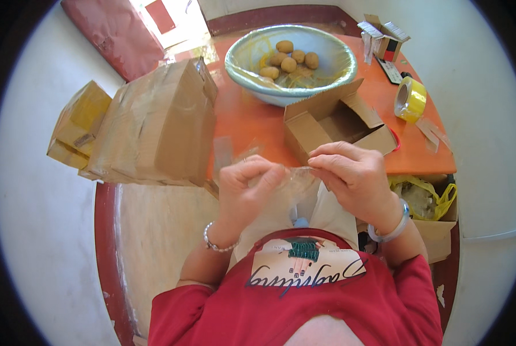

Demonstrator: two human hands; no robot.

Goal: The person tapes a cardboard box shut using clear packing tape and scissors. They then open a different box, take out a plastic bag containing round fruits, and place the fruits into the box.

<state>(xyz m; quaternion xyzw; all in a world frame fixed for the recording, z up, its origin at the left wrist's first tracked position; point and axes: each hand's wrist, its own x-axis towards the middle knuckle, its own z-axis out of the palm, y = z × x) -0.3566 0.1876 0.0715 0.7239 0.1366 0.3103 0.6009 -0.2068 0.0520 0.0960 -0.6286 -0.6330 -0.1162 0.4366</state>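
Observation:
A thin, clear plastic bag or film (300, 181) is stretched between my two hands, above my lap at the table's near edge. My left hand (250, 186) pinches one side of it between thumb and curled fingers. On the other side, my right hand (349, 175) grips its top edge with the fingertips. Just beyond the right hand is an open cardboard box (301, 129) with its flaps raised; the part of its inside that I can see is in shadow. Behind that box, a light blue basin (258, 93) lined with clear plastic holds several brown, oval kiwifruit or potatoes (288, 65).
Large taped cartons (154, 121) stand at the left of the orange table (249, 119). At the right are a roll of yellow tape (414, 100), a phone-like dark device (388, 70) and a small filled box (388, 45). Below the right edge, a carton holds a yellow plastic bag (427, 199).

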